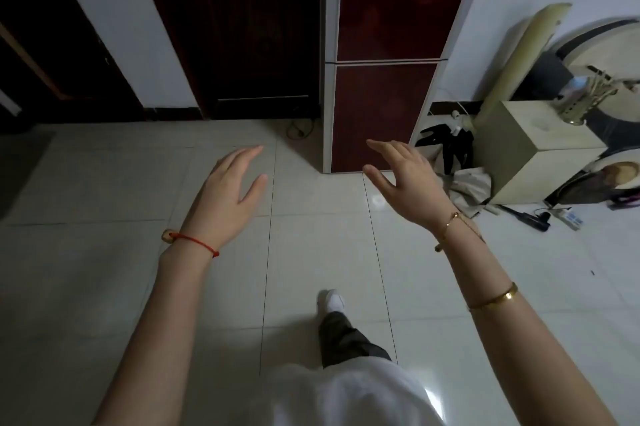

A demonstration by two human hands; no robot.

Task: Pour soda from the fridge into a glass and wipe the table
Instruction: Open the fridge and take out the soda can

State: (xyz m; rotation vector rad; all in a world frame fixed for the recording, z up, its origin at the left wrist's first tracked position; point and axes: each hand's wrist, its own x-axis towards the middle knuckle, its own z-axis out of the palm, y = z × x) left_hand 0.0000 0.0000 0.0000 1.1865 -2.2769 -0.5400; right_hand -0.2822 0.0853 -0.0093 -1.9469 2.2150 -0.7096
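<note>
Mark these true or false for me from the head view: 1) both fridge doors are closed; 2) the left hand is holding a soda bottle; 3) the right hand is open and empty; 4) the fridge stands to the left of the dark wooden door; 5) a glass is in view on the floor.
1) True: the fridge has its upper and lower red doors shut.
2) False: the left hand holds nothing; its fingers are straight, over the tiled floor.
3) True: the right hand is open and empty.
4) False: the fridge stands to the right of the dark wooden door.
5) False: no glass shows anywhere.
</note>
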